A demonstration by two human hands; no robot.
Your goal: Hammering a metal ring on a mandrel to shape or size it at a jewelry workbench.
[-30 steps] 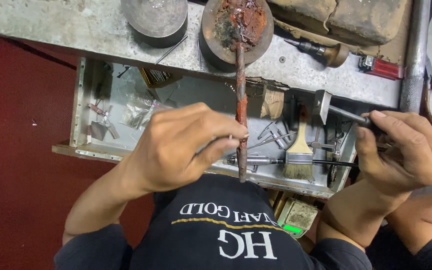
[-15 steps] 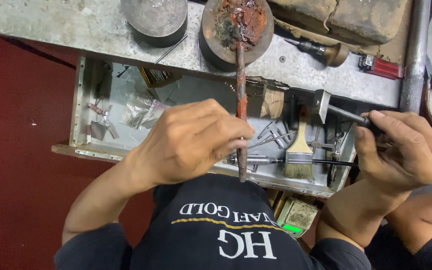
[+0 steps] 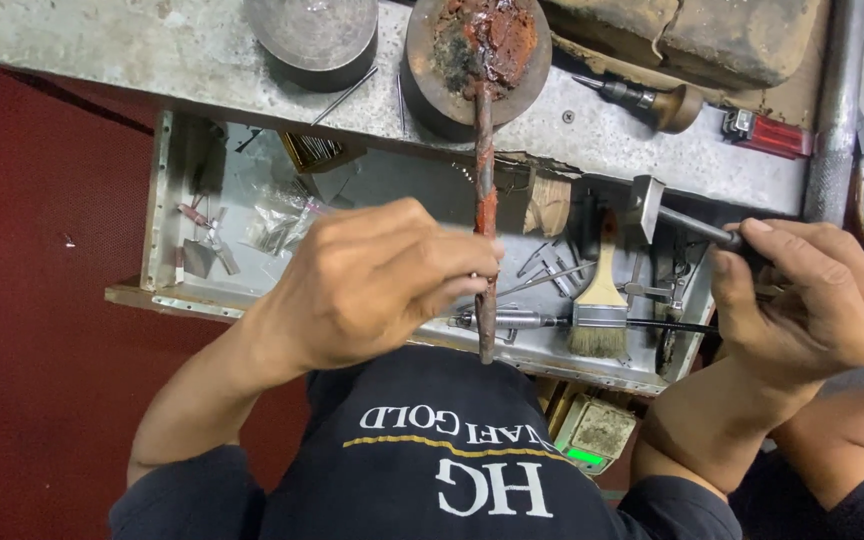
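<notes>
We hold one rusty rod (image 3: 484, 200) in our left hand (image 3: 372, 285), grip closed around it; its long axis runs straight away from us, far tip on a round block (image 3: 432, 85) on the surface (image 3: 152, 50). Our right hand (image 3: 817, 300) grips one small hammer (image 3: 657, 205), head pointing left over the open drawer (image 3: 167, 200). One brush (image 3: 602, 300) lies there.

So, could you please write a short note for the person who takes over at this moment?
Left hand: grips the long rusty rod, whose far end rests on the red-crusted round block on the bench.
Right hand: holds a small hammer by its handle, raised to the right of the rod, not touching it.
Below: open metal drawer with a brush.
No finished result is visible.
</notes>
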